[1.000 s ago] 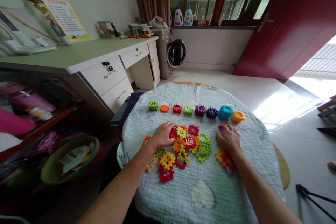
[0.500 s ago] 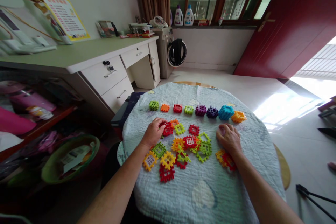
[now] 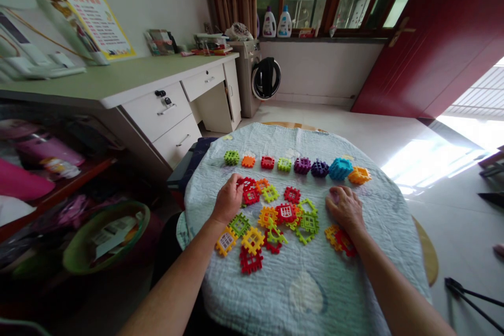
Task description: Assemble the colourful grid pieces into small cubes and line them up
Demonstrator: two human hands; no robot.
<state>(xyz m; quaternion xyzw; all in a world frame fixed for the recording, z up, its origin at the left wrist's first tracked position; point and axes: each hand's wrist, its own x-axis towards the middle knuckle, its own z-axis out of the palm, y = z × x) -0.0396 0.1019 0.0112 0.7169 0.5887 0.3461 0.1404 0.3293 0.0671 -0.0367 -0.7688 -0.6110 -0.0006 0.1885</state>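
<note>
My left hand (image 3: 228, 200) pinches a red lattice building block (image 3: 247, 184) by its left edge, with the fingertips partly covering it. Just below that piece lies another red block (image 3: 251, 196), overlapping it. An orange block (image 3: 262, 185) and a lime green block (image 3: 270, 193) are close by on the right. On the right side of the cloth rests my right hand (image 3: 345, 206), its fingers loosely bent and no block visible in it. Under its wrist, a yellow block (image 3: 333, 236) and a red block (image 3: 345, 243) are partly covered by the forearm.
Several coloured blocks form a row across the back, from a green cube (image 3: 231, 157) to an orange one (image 3: 359, 175). Loose yellow, red and green pieces (image 3: 252, 240) lie mid-table on the pale blue cloth (image 3: 354, 294). A desk (image 3: 149, 76) stands left; a black tripod leg (image 3: 472, 294) is at right.
The red block in my left hand has shifted up and left, uncovering another red block beneath it. My right hand stays in place.
</note>
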